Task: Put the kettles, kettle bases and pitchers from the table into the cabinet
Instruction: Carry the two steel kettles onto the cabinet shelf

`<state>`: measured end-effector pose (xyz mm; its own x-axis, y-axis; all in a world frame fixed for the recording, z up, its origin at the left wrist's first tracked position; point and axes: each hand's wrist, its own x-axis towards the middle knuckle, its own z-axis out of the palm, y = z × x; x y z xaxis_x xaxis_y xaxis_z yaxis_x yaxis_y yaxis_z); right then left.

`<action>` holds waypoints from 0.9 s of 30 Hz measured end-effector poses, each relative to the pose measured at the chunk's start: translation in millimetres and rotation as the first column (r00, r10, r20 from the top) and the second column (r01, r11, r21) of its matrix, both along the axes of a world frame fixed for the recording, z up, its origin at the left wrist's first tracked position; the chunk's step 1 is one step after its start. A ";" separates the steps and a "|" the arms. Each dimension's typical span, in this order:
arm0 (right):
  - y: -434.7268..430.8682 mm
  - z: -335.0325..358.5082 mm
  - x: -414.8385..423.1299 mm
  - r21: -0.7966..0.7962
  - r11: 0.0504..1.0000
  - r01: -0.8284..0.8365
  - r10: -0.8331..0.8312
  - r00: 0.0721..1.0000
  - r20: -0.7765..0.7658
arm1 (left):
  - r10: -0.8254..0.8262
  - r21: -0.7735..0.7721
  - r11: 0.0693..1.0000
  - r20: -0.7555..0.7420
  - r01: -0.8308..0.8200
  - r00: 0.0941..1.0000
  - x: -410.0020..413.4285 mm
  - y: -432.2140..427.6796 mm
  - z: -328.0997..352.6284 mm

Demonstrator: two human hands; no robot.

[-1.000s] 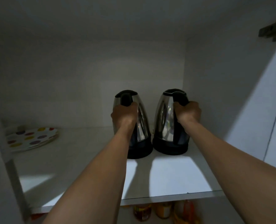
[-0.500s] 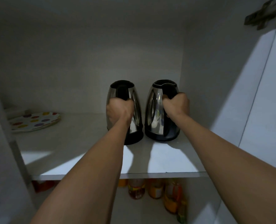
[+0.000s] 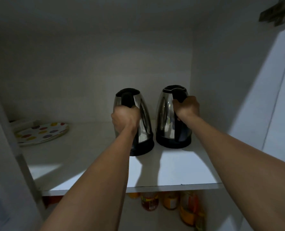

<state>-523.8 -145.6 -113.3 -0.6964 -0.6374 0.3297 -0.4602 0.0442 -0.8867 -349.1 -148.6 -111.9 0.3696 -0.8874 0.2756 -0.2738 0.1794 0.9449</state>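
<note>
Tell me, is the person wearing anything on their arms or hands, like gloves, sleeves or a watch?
Nothing shows. The left hand and right hand are bare, without gloves, rings or a watch, and both forearms are uncovered as far as the picture reaches; no sleeve is in view.

I am seeing a white plate with coloured dots [image 3: 41, 133] lying flat at the far left of the shelf [image 3: 180, 169], close to the back wall. Something pale is sitting just behind it, but I cannot tell what it is. A patch of light is falling on the front part of the shelf, while the back is staying dim. Under the shelf, several bottles and jars [image 3: 170, 203] with orange and amber contents are standing close together; their labels are too blurred for reading. At the top right corner a dark metal hinge [image 3: 276, 12] is showing.
</note>
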 end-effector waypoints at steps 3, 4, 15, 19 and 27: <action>-10.4 1.9 4.5 0.020 0.999 0.028 -0.028 1.000 0.000 | -0.006 -0.006 1.000 0.007 0.006 1.000 3.1 -11.1 -1.2; -11.8 1.6 7.0 0.014 0.999 0.042 -0.042 0.999 0.006 | -0.013 -0.007 1.000 0.004 0.013 1.000 3.9 -15.7 -2.4; 3.7 -31.5 15.6 0.135 0.987 0.088 -0.109 0.982 0.154 | 0.023 -0.083 0.996 0.080 -0.017 0.997 3.8 -31.5 -55.3; -1.1 -84.3 19.4 0.137 0.981 0.136 -0.166 0.957 0.237 | -0.149 -0.001 0.989 0.131 0.150 0.980 12.7 -41.1 -87.5; -15.4 -84.6 38.2 0.123 0.973 0.194 -0.216 0.954 0.208 | -0.245 -0.015 0.967 0.210 0.254 0.947 14.2 -66.1 -119.3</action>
